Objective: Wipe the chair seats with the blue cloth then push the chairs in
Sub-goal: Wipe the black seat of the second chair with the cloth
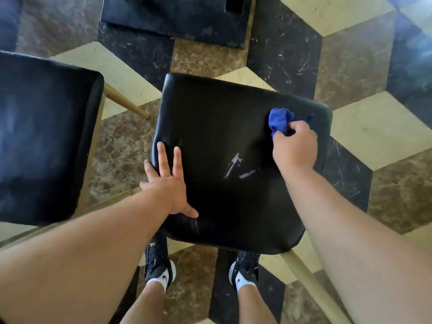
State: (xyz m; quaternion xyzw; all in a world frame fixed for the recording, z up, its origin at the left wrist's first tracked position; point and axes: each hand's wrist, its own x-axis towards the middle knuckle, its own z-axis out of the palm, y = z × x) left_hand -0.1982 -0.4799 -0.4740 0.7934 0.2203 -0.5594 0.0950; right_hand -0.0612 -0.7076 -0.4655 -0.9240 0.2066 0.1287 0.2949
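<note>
Wiping the near seat (229, 141): right hand (295, 146) grips the blue cloth (279, 121) far right, left hand (169, 183) flat, fingers spread; next, sweep across the white smear (236, 166)

Bright, even light, no hard shadows. The black chair seat (222, 127) soaks up detail with only a faint sheen; the second seat (42, 136) on the left has a hazy bluish glare. Whole frame is a bit soft, and the floor (362, 54) tiles bend near the edges, wide-lens style.
</note>
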